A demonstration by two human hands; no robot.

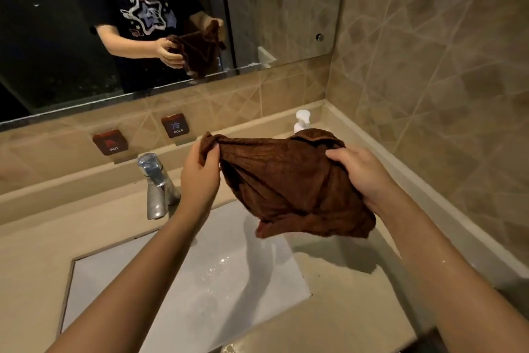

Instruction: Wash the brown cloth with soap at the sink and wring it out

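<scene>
The brown cloth (pixel 289 183) is held above the sink (pixel 200 281), stretched left to right between both grips: a corner is pinched by the left hand (pixel 200 175), the bunched end is clenched in the right hand (pixel 363 175). The soap dispenser (pixel 302 120) stands behind, nearer the right hand.

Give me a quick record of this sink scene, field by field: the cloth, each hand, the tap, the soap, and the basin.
cloth: brown cloth, bunched, held up above the right edge of the basin
left hand: left hand, grip pinching the cloth's upper left corner
right hand: right hand, grip closed on the cloth's right side
tap: faucet, no water running
soap: white pump bottle, behind the cloth on the counter
basin: sink, wet, droplets visible
labels: hot and cold signs on the wall
</scene>
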